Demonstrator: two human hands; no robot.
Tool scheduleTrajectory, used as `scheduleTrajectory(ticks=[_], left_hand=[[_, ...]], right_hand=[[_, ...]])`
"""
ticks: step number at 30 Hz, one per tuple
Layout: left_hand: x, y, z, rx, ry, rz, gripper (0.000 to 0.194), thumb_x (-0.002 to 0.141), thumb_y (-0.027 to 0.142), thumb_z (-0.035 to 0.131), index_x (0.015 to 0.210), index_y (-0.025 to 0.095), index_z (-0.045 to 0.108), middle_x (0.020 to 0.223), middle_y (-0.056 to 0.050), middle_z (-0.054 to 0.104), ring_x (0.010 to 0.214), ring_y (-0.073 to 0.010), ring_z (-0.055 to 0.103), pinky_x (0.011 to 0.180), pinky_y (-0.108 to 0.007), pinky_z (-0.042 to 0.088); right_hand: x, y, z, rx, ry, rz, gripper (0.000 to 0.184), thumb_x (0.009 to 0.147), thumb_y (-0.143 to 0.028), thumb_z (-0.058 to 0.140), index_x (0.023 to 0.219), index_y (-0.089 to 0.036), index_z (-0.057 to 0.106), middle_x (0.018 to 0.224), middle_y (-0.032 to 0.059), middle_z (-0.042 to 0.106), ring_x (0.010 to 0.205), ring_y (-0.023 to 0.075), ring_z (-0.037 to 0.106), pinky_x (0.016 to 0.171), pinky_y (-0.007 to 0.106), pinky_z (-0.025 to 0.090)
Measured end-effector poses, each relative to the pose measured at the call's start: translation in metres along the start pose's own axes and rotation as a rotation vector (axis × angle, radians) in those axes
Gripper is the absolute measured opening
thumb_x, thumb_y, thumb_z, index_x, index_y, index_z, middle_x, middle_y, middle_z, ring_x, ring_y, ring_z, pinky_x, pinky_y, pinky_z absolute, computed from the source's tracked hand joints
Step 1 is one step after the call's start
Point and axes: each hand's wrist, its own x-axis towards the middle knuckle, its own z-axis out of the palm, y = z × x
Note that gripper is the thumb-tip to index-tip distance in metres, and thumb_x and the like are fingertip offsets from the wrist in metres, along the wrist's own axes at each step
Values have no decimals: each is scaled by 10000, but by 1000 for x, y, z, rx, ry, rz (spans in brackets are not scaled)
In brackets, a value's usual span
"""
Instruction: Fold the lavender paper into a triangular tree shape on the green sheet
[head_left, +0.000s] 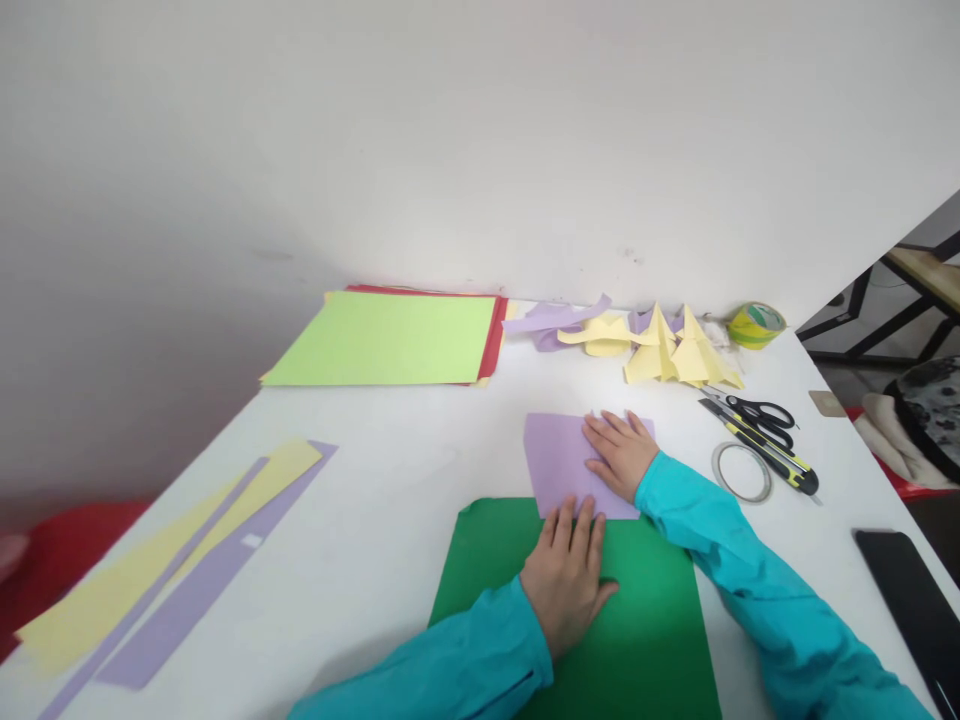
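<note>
A piece of purple paper point(555, 465) lies flat on the white table, its near edge over the far edge of a green sheet point(652, 620). My right hand point(619, 455) rests on the purple paper's right part, fingers spread and pointing to the far left. Palm over the green sheet, my left hand point(566, 575) has its fingertips at the near edge of the purple paper, fingers stretched out. Neither hand grips anything. Part of the green sheet is hidden under my left hand and sleeve.
Coloured sheets point(390, 340) are stacked at the back left. Folded yellow paper shapes point(660, 350) and a tape roll point(756, 325) stand along the wall. Scissors point(761, 415), a utility knife point(765, 450) and a tape ring point(741, 472) lie right. Paper strips point(172, 560) lie left; a black phone-like slab point(911, 600) lies right.
</note>
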Motion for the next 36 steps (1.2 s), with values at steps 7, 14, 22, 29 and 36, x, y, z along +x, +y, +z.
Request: scheduleTrajectory(ticks=[7,14,22,29,36], left_hand=[[-5,9,6,79,113,-93,655,848,529,551,1362,128,488,1452,-146,400,1259,-474,409,961,-596,416],[-9,10,8,52,193,-127,601,866,549,498,1373,228,481,1466,-89,403,1268,-459,398,967,-585,386],[-8,10,7,62,205,-133,605,858,573,491,1354,225,507,1445,-90,433,1240,-457,431,952,-584,406],[-6,12,5,31,231,-162,607,837,637,486,1330,287,528,1422,-105,461,1224,-456,460,937,-574,429],[-4,12,2,8,195,-185,622,817,629,529,1355,320,485,1413,-203,433,1239,-460,449,950,-573,399]], right_hand=[[-2,5,-3,11,-66,-33,616,919,-479,388,1447,-167,335,1531,56,282,1418,305,186,1131,601,102],[-8,2,-1,-58,-11,-31,662,909,-550,378,1462,-193,308,1552,68,228,1419,338,161,1127,581,120],[-7,4,0,-71,8,-46,675,904,-564,384,1461,-191,312,1549,80,240,1422,316,163,1143,531,118],[-6,7,0,-38,-24,-45,701,892,-583,395,1467,-195,297,1556,81,212,1420,327,167,1139,546,119],[1,20,-5,26,-181,-92,820,835,-663,442,1486,-208,236,1566,102,159,1431,346,107,1116,611,107]])
